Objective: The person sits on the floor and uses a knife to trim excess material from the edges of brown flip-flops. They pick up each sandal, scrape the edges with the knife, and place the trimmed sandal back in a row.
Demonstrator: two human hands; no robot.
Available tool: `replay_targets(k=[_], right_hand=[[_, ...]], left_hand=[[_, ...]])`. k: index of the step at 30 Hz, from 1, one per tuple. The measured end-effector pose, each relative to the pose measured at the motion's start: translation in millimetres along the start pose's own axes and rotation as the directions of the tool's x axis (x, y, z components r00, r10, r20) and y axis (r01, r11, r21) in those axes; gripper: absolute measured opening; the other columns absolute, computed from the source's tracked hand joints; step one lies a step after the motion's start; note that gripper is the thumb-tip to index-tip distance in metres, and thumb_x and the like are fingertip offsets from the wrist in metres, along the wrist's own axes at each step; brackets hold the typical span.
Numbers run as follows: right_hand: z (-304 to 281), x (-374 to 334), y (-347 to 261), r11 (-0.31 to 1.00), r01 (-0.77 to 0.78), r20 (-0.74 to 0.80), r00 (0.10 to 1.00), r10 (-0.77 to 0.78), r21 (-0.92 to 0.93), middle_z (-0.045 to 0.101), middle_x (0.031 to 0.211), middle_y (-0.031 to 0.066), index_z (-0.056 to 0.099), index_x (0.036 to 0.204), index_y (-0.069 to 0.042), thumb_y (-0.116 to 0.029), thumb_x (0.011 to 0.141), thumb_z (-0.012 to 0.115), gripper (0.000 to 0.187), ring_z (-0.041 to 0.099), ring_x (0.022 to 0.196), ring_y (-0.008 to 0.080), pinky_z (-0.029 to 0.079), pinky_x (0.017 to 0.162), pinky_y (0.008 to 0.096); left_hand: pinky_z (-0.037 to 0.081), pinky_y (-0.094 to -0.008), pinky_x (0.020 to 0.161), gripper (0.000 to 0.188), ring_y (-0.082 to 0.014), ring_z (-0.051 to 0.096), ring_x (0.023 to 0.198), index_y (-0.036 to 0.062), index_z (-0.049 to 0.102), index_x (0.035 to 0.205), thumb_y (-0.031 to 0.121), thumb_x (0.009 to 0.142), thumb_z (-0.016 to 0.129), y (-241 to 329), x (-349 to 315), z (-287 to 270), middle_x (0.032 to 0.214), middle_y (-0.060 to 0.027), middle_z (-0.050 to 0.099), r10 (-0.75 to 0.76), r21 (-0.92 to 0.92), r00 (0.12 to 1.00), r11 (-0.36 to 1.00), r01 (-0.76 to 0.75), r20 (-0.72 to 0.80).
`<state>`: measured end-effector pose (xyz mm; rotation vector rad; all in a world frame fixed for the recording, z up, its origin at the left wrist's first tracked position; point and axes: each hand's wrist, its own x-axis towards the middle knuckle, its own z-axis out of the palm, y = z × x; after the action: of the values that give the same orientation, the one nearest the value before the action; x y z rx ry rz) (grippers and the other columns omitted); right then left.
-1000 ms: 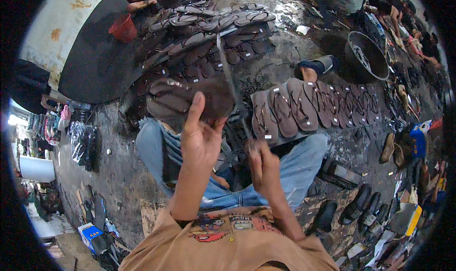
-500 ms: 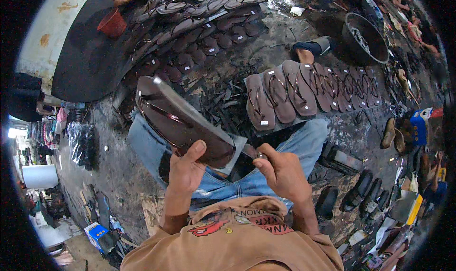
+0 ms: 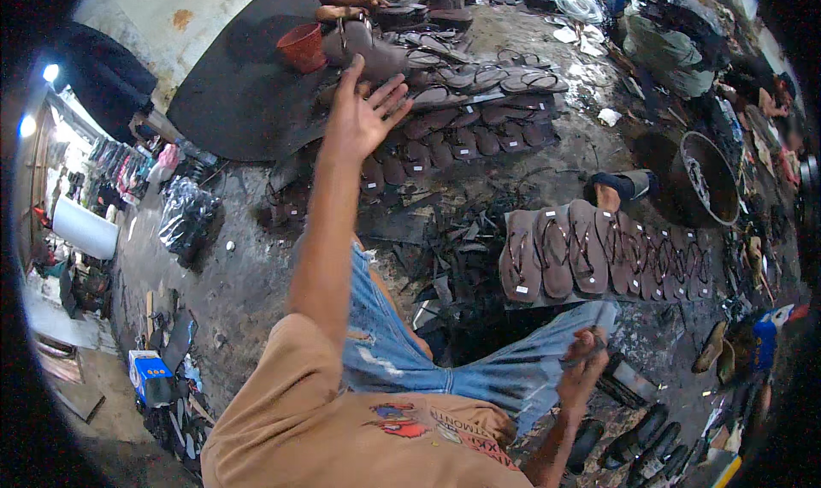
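My left arm reaches far forward, and my left hand is open with its fingers spread and nothing in it. Just beyond its fingertips is a brown flip-flop, at the near end of a pile of finished-looking flip-flops. Whether that one rests on the pile or is in the air, I cannot tell. Above my right knee, my right hand is closed around a knife, blurred and mostly hidden by the fingers. A row of brown strapped flip-flops lies beyond that knee.
Another person's hands are at the far end of the pile, by a red bucket on a dark sheet. A black tub stands at right. Dark offcuts litter the floor before me. Black sandals lie at lower right.
My left hand has let go of the flip-flop and stretched forward to the pile. My right hand has moved right with the knife, away from the sole. The view has shifted.
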<state>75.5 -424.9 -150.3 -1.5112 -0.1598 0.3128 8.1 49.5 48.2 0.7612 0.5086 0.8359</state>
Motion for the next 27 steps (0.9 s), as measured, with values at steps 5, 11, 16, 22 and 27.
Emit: replay_targets(k=[5, 11, 16, 22, 27], right_hand=[[-6, -3, -20, 0.825, 0.260, -0.126, 0.921, -0.367, -0.501, 0.046, 0.067, -0.0004, 0.053, 0.093, -0.004, -0.009, 0.095, 0.070, 0.018, 0.038, 0.061, 0.0100, 0.037, 0.056, 0.0290], [-1, -30, -31, 0.749, 0.017, -0.227, 0.948, -0.222, -0.662, 0.046, 0.065, -0.0003, 0.054, 0.093, -0.004, -0.014, 0.097, 0.070, 0.019, 0.039, 0.059, 0.0107, 0.035, 0.055, 0.0310], [19, -12, -13, 0.932, -0.018, -0.175, 0.983, -0.050, -0.363, 0.053, 0.077, -0.0019, 0.054, 0.119, -0.005, -0.018, 0.101, 0.064, 0.024, 0.042, 0.059, 0.0078, 0.037, 0.055, 0.0261], [48, -47, -60, 0.948, -0.279, 0.095, 0.951, 0.295, -0.151, 0.051, 0.075, -0.0030, 0.057, 0.120, -0.008, -0.018, 0.104, 0.057, 0.018, 0.043, 0.060, 0.0043, 0.036, 0.051, 0.0231], [77, -55, -32, 0.936, -0.163, 0.266, 0.931, 0.251, -0.311, 0.061, 0.074, 0.0149, 0.056, 0.100, -0.003, -0.028, 0.103, 0.059, 0.026, 0.061, 0.064, 0.0280, 0.046, 0.061, 0.0389]], left_hand=[[0.030, -0.0447, 0.117, 0.119, -0.0307, 0.033, 0.143, 0.0005, 0.010, 0.154, 0.056, 0.077, 0.082, -269, -53, -56, 0.155, -0.0186, 0.035, -0.222, 0.667, 0.955, 0.684, 0.296, -0.196], [0.038, -0.0439, 0.114, 0.128, -0.0390, 0.048, 0.137, -0.0128, 0.029, 0.150, 0.054, 0.062, 0.093, -374, -141, -55, 0.145, -0.0307, 0.049, -0.419, 0.698, 0.868, 0.537, 0.474, -0.266], [0.044, -0.0440, 0.109, 0.113, -0.0418, 0.056, 0.127, -0.0132, 0.038, 0.144, 0.042, 0.063, 0.094, -339, -131, -15, 0.135, -0.0324, 0.057, 0.032, 0.890, 0.985, 0.434, 0.140, -0.170], [0.059, -0.0369, 0.061, 0.055, -0.0205, 0.069, 0.084, 0.0008, 0.060, 0.120, 0.029, 0.080, 0.086, -218, -103, -40, 0.097, -0.0089, 0.069, -0.032, 0.806, 0.985, 0.569, 0.159, -0.172], [0.047, -0.0294, 0.042, 0.042, -0.0142, 0.065, 0.063, 0.0054, 0.061, 0.110, 0.034, 0.086, 0.080, -196, -119, -34, 0.088, -0.0048, 0.067, -0.358, 0.716, 0.901, 0.561, 0.416, -0.244]])
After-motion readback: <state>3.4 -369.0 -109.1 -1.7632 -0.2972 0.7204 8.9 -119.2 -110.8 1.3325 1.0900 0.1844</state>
